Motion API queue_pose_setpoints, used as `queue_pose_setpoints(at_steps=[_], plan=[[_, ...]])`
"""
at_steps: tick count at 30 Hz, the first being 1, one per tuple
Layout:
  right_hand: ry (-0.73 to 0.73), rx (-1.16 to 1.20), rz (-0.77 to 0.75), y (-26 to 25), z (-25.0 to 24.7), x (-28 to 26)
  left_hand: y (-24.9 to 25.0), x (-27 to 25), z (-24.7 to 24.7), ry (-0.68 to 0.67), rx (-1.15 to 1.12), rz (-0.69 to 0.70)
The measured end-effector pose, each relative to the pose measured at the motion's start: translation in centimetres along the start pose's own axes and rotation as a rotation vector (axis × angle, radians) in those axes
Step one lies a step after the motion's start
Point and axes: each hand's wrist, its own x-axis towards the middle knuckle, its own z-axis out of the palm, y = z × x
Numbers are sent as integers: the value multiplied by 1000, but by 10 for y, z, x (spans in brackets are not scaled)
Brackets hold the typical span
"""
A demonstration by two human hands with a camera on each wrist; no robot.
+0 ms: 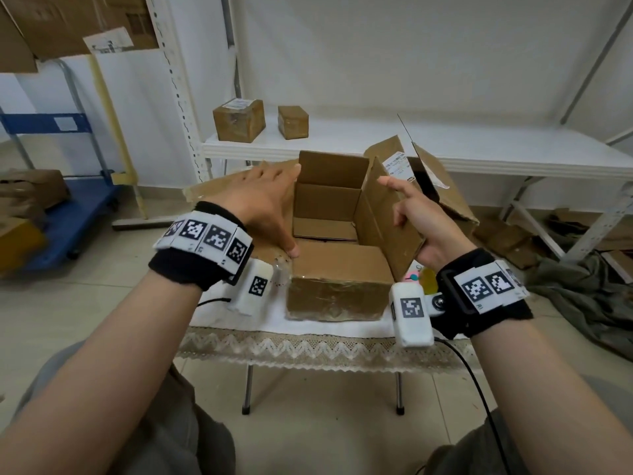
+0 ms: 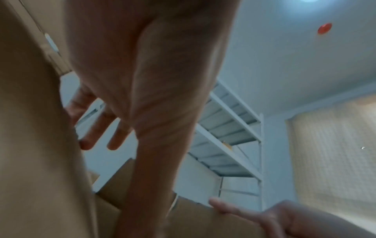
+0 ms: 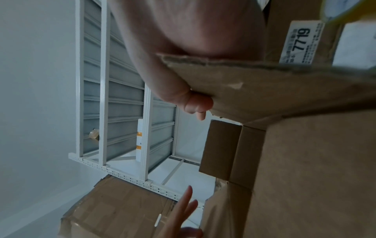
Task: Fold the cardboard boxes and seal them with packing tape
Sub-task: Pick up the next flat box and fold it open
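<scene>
A: Head view. I see the open cardboard box (image 1: 339,255) on the tabletop (image 1: 308,329), straight ahead between both wrists. Left hand (image 1: 267,204) lies flat on the left flap (image 1: 233,186), fingers straight and loosely spread, thumb tip at the box's near-left corner.

B: And the right?

A: Right hand (image 1: 411,217) pinches the right flap (image 1: 387,214), which stands tilted inward; thumb on its inner face, index finger out straight along the top edge. Near flap is already folded down; far flap stands upright.

B: Left wrist view?

A: Blurred. Left palm (image 2: 146,80) fills the frame, fingers (image 2: 120,136) extended, cardboard at the left edge. The other hand shows low right.

B: Right wrist view?

A: Right thumb (image 3: 195,103) pressed on the flap's edge (image 3: 264,90), a shipping label (image 3: 301,41) beyond. Left fingers visible at the bottom.

B: What does the next move hinge on?

A: My judgement: the right flap hinges along the box's right wall, running front to back, so it swings leftward over the opening. The right hand already holds it; the left flap lies splayed outward and must come up afterward. No tape seen yet.
</scene>
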Motion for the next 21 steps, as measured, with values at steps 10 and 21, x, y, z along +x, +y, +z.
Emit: queue_pose_setpoints(at_steps=[10,21], plan=[[90,-547,-199,-7,-25,8,-30,-6,17,-242,-180,116],[96,-1236,-324,-13,-13,-2,-6,-10,9,-248,-103,168]])
